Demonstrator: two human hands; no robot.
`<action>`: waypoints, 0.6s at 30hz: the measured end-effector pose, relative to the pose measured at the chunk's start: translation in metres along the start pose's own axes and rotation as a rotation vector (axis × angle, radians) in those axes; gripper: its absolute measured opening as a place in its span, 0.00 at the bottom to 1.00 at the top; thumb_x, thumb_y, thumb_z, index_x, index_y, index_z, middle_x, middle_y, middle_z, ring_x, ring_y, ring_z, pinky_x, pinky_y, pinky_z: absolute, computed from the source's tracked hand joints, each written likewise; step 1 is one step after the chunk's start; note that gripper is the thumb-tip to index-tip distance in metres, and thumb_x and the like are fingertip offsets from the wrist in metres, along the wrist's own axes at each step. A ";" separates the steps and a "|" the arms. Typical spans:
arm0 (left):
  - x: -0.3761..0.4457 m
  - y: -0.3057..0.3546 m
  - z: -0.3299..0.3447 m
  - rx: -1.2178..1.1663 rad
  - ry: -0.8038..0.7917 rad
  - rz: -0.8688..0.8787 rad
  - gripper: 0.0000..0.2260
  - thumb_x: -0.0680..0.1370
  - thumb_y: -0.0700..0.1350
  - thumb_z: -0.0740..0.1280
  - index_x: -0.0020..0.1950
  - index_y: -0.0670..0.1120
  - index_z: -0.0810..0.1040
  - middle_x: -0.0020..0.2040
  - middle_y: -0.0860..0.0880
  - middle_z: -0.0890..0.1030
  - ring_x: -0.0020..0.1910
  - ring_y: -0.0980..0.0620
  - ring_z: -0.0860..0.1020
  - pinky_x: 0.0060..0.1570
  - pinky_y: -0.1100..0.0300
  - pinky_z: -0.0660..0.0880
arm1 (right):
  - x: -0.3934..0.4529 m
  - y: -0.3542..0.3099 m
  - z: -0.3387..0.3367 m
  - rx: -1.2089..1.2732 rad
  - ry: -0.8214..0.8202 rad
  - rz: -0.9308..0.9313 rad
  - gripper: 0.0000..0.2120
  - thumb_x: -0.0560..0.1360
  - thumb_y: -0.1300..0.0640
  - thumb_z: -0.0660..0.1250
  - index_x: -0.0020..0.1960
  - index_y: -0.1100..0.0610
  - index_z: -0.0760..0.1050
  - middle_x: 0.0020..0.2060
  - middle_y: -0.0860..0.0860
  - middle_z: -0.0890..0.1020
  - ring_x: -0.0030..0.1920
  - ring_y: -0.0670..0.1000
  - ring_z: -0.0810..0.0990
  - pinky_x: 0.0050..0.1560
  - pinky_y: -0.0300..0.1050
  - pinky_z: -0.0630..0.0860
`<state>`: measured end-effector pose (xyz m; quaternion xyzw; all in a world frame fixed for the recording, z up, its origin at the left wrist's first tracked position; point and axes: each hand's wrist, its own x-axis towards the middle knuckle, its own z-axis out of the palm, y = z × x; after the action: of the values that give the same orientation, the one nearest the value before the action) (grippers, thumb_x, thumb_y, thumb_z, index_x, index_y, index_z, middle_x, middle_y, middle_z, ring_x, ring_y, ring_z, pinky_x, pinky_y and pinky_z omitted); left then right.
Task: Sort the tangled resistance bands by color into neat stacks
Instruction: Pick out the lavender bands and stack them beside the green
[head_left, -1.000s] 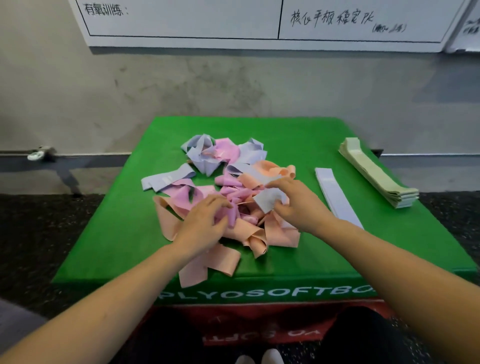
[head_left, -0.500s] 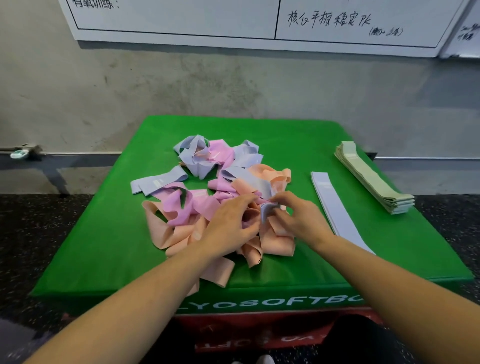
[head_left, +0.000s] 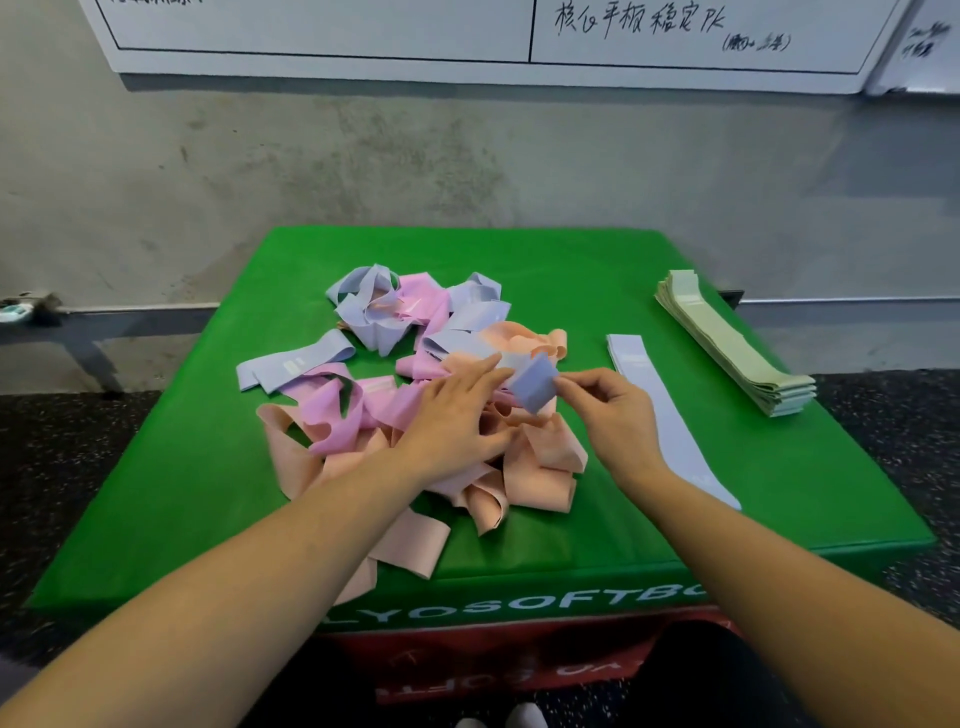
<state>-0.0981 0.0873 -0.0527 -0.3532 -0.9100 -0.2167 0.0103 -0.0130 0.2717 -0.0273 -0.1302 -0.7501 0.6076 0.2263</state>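
Now the right hand (head_left: 613, 415) pinches a lavender band (head_left: 532, 382), lifted since a moment ago from the pile (head_left: 415, 415) at the counter's (head_left: 597, 260) centre, left hand (head_left: 457, 415) flat, nearly freed for the three o'clock strip (head_left: 670, 426).

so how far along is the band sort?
Done: the green stack sits neat at the right edge of the box, and one lavender band lies flat beside it. In hand: the right hand pinches another lavender band out of the pile while the left hand presses it down. Left: pink, peach and remaining lavender, all tangled.
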 end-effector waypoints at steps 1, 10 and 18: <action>0.003 0.002 0.000 0.046 -0.006 0.016 0.32 0.79 0.59 0.64 0.80 0.55 0.56 0.82 0.57 0.51 0.80 0.55 0.48 0.78 0.46 0.44 | 0.002 0.000 0.001 0.042 0.023 0.033 0.03 0.76 0.60 0.73 0.44 0.56 0.82 0.42 0.56 0.86 0.44 0.49 0.83 0.48 0.43 0.80; 0.020 0.010 0.007 0.091 -0.028 0.021 0.33 0.79 0.55 0.62 0.81 0.58 0.52 0.72 0.55 0.72 0.71 0.52 0.68 0.72 0.48 0.59 | 0.014 -0.020 -0.002 0.370 0.186 0.206 0.05 0.82 0.60 0.63 0.47 0.57 0.70 0.47 0.59 0.80 0.48 0.53 0.82 0.54 0.47 0.81; 0.017 0.010 0.014 0.210 -0.045 -0.011 0.26 0.80 0.59 0.56 0.78 0.61 0.59 0.70 0.55 0.73 0.69 0.51 0.69 0.69 0.49 0.61 | 0.023 -0.038 -0.035 0.415 0.346 0.413 0.04 0.85 0.58 0.54 0.55 0.55 0.66 0.53 0.53 0.74 0.53 0.54 0.74 0.59 0.55 0.77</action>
<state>-0.1026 0.1104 -0.0585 -0.3500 -0.9297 -0.1124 0.0254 -0.0119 0.3038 0.0196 -0.3318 -0.5187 0.7492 0.2442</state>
